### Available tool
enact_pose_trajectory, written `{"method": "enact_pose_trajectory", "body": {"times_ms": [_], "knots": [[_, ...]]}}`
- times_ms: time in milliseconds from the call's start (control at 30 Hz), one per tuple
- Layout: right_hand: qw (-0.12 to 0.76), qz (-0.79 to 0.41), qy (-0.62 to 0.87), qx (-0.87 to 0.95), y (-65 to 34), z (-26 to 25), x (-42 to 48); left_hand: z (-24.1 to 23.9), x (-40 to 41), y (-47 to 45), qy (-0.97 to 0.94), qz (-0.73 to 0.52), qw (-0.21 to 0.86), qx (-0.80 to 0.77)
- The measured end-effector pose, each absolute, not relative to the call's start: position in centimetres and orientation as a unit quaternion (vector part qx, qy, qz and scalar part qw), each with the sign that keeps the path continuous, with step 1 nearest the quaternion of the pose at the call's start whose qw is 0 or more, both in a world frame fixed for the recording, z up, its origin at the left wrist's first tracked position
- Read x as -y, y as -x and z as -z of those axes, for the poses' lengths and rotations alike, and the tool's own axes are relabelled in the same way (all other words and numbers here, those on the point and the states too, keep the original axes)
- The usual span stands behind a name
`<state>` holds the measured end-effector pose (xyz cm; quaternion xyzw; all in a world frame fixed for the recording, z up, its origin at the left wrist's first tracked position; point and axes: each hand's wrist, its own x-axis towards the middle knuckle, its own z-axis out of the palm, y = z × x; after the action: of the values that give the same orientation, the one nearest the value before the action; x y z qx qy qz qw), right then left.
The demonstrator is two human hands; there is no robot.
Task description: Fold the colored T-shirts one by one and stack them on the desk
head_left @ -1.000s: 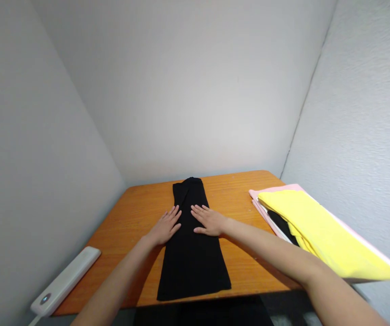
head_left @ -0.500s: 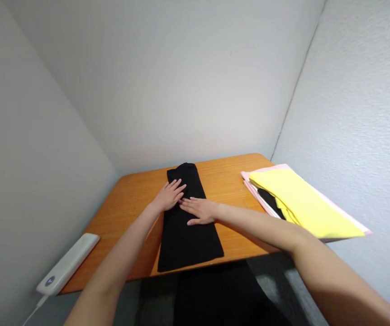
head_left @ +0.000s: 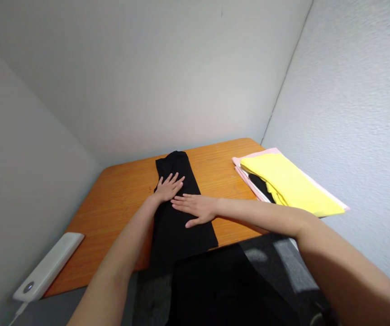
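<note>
A long black folded garment (head_left: 178,226) lies lengthwise down the middle of the orange wooden table (head_left: 123,199). Its near end reaches the table's front edge. My left hand (head_left: 168,187) rests flat on the garment's far half with its fingers spread. Just in front of it, my right hand (head_left: 195,208) lies flat across the cloth, fingers stretched out towards the left. The two hands almost touch. Neither hand holds anything.
A stack of folded clothes (head_left: 290,183), yellow on top with black, white and pink layers beneath, sits at the table's right side and overhangs the edge. A white power bank (head_left: 47,267) with a cable lies at the front left corner. Grey walls enclose the table.
Both hands have slid along the garment towards its far end and closer together. The camera has tilted, so the table sits higher in view.
</note>
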<state>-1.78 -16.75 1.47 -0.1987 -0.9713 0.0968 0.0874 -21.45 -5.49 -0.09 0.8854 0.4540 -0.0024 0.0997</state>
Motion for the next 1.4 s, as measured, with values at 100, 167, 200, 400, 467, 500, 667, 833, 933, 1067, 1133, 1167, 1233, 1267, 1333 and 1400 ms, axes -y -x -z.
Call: {"method": "enact_pose_trajectory", "body": {"times_ms": [100, 167, 200, 400, 467, 500, 667, 833, 933, 1067, 1133, 1167, 1233, 1267, 1333, 1400], "knots": [[0.099, -0.115, 0.177, 0.973, 1.6, -1.8, 18.0, 0.2, 5.5, 21.5, -0.888, -0.001, 0.093, -0.451], [0.102, -0.125, 0.165, 0.973, 1.5, -2.0, 19.0, 0.3, 5.6, 21.5, -0.891, -0.005, 0.082, -0.446], [0.102, -0.130, 0.159, 0.973, 1.5, -2.1, 19.4, 0.4, 5.6, 21.5, -0.892, -0.006, 0.076, -0.445], [0.093, -0.173, 0.148, 0.969, 1.6, -2.7, 22.5, 0.7, 5.7, 21.5, -0.892, -0.010, 0.066, -0.446], [0.093, -0.183, 0.141, 0.968, 1.5, -3.0, 23.6, 0.7, 5.7, 21.5, -0.893, -0.014, 0.064, -0.445], [0.093, -0.188, 0.138, 0.968, 1.5, -3.1, 24.1, 0.7, 5.8, 21.5, -0.894, -0.016, 0.062, -0.444], [0.091, -0.192, 0.125, 0.969, 1.2, -3.3, 26.3, 0.4, 6.6, 21.6, -0.896, -0.029, 0.047, -0.441], [0.088, -0.181, 0.129, 0.971, 1.4, -2.8, 27.7, 0.4, 8.1, 21.4, -0.897, -0.042, 0.039, -0.437], [0.088, -0.171, 0.140, 0.971, 1.6, -2.7, 28.6, 0.1, 9.1, 21.2, -0.897, -0.048, 0.042, -0.438], [0.069, -0.165, 0.164, 0.970, 1.0, -3.2, 30.2, -1.6, 11.4, 22.0, -0.910, -0.106, 0.068, -0.395], [0.063, -0.160, 0.189, 0.967, -0.1, -3.6, 30.9, -3.1, 13.3, 23.3, -0.921, -0.156, 0.076, -0.350], [0.062, -0.152, 0.203, 0.965, -0.7, -3.7, 31.2, -3.9, 14.6, 24.2, -0.927, -0.169, 0.076, -0.325], [0.061, -0.121, 0.231, 0.964, -2.2, -3.9, 31.8, -5.4, 17.6, 26.4, -0.944, -0.164, 0.082, -0.273], [0.063, -0.098, 0.243, 0.963, -2.9, -3.8, 32.0, -5.9, 19.2, 27.5, -0.953, -0.147, 0.089, -0.249], [0.066, -0.047, 0.262, 0.962, -3.8, -3.3, 32.2, -6.5, 22.4, 29.6, -0.967, -0.106, 0.104, -0.208], [0.067, -0.001, 0.273, 0.960, -4.1, -2.5, 32.3, -6.1, 25.3, 31.1, -0.976, -0.061, 0.108, -0.178]]}}
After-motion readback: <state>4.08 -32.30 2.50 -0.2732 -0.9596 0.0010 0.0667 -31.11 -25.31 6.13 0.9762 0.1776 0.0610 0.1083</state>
